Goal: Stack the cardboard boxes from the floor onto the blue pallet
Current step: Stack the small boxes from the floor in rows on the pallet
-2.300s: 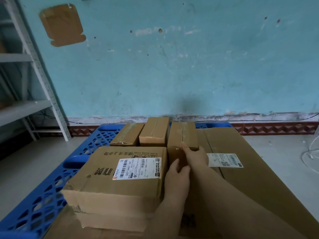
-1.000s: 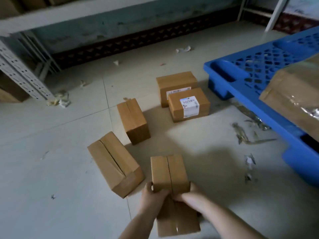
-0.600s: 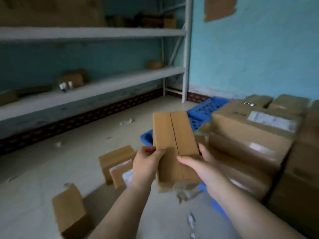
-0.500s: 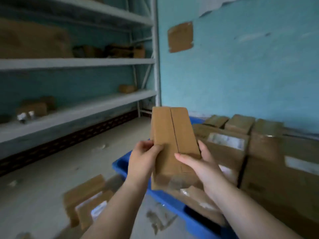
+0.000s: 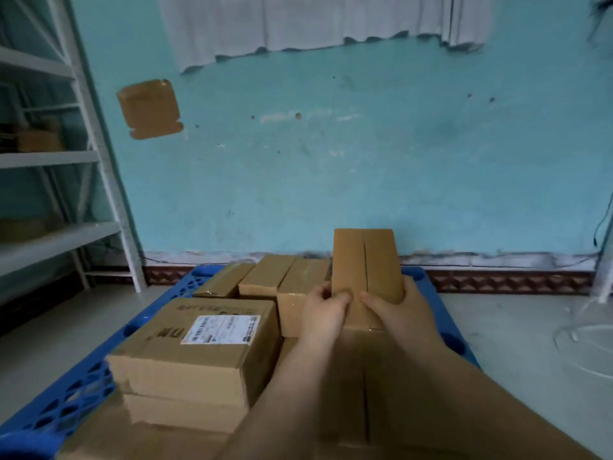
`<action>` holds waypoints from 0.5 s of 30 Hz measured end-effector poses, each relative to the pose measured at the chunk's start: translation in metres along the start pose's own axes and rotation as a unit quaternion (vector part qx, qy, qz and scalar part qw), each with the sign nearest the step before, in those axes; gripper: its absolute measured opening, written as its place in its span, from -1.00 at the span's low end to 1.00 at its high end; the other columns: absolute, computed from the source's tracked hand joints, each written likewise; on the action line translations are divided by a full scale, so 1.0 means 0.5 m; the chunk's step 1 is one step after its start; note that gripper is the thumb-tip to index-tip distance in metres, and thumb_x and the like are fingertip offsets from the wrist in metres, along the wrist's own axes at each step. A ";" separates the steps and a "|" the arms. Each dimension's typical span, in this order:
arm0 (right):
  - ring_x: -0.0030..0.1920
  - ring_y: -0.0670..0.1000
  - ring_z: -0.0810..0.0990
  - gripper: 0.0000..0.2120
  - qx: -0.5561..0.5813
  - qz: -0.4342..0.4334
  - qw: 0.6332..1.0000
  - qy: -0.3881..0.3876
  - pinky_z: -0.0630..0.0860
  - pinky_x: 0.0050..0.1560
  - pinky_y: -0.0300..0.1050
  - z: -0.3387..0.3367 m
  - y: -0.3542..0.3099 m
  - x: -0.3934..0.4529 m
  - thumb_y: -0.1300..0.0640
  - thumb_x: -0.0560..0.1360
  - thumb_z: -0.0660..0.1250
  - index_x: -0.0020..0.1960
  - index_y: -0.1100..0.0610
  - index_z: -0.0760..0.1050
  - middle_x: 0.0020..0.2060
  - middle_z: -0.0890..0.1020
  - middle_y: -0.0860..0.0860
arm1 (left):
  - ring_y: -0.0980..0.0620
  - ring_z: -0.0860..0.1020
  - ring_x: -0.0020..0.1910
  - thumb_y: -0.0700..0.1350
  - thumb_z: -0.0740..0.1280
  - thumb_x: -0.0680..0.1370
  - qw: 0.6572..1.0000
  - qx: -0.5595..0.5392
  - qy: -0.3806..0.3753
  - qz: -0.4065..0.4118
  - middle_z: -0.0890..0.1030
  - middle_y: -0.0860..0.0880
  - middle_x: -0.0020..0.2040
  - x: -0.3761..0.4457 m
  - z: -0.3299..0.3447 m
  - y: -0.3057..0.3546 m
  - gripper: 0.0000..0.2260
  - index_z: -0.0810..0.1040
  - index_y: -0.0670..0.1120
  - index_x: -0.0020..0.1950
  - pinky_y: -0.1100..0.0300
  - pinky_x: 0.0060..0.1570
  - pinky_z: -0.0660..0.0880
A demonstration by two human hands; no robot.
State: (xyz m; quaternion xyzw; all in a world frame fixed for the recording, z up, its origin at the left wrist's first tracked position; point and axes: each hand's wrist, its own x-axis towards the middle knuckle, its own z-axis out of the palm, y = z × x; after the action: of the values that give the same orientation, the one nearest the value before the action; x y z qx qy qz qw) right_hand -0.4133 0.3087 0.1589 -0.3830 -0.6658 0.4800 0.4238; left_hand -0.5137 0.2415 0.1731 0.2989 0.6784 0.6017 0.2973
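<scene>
Both hands hold a small cardboard box point(image 5: 365, 260) with a centre seam, tilted up over the boxes on the blue pallet point(image 5: 76, 393). My left hand point(image 5: 323, 313) grips its left lower edge and my right hand point(image 5: 398, 310) its right lower edge. Beneath it lies a large flat box point(image 5: 414, 393), mostly hidden by my arms. To the left stands a labelled box point(image 5: 205, 343) on another box. Three small boxes point(image 5: 265, 277) sit in a row at the pallet's far end.
A grey metal shelf rack point(image 5: 83, 154) stands at the left against the turquoise wall point(image 5: 365, 161). Bare floor lies left and right of the pallet. A loop of white cable point(image 5: 583, 343) lies on the floor at the right.
I picked the small box up from the floor with both hands, turned right to face the pallet, and now hold it over the stacked boxes.
</scene>
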 end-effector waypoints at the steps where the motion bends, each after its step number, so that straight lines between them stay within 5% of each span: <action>1: -0.17 -0.22 0.39 -0.35 -0.025 0.023 0.999 -0.015 0.28 -0.26 -0.29 0.004 0.038 -0.002 0.00 0.31 0.48 0.28 -0.09 0.22 0.05 0.44 -0.08 | -0.03 0.55 0.06 -0.07 0.31 0.50 0.999 0.013 -0.010 -0.029 0.59 -0.04 0.06 0.009 0.010 -0.038 -0.68 0.47 -0.07 0.25 0.09 0.10 0.49; 4: 0.27 0.05 0.36 0.01 -0.086 0.090 0.991 -0.052 0.38 0.09 -0.04 0.010 0.135 -0.008 -0.08 0.22 0.53 0.48 -0.06 -0.01 0.38 0.29 0.02 | 0.16 0.49 -0.15 0.04 0.28 0.53 0.996 0.042 -0.004 -0.075 0.53 0.11 -0.10 0.032 0.021 -0.127 -0.64 0.43 0.01 0.30 0.34 -0.26 0.41; 7: 0.29 0.03 0.30 0.03 -0.108 0.071 0.989 -0.068 0.42 0.08 -0.02 0.014 0.181 0.014 -0.11 0.20 0.53 0.45 -0.24 -0.06 0.44 0.18 0.00 | 0.19 0.41 -0.28 0.09 0.25 0.53 0.996 0.057 0.035 -0.054 0.44 0.16 -0.23 0.078 0.025 -0.150 -0.64 0.45 0.02 0.30 0.34 -0.43 0.30; 12: 0.35 0.08 0.32 -0.03 -0.114 0.028 0.993 0.010 0.39 0.19 0.04 0.057 0.214 0.085 -0.06 0.25 0.51 0.47 -0.19 -0.02 0.43 0.26 -0.02 | 0.11 0.57 -0.15 0.02 0.26 0.54 0.998 0.052 0.025 0.009 0.62 0.03 -0.08 0.138 0.034 -0.151 -0.70 0.51 -0.05 0.22 0.37 -0.35 0.43; 15: 0.36 0.09 0.34 -0.05 -0.121 0.027 0.992 0.015 0.38 0.22 0.05 0.081 0.217 0.146 -0.05 0.29 0.49 0.49 -0.11 -0.02 0.42 0.30 -0.01 | 0.00 0.53 0.17 -0.04 0.29 0.53 0.999 0.052 0.010 0.012 0.55 -0.04 0.25 0.158 0.030 -0.158 -0.59 0.40 -0.06 0.37 0.31 -0.05 0.47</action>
State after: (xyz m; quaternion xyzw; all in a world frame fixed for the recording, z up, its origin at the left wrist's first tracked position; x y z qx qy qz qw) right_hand -0.4649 0.3896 0.0612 -0.4567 -0.7020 0.4013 0.3709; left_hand -0.5567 0.3038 0.0896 0.3157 0.7084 0.5719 0.2671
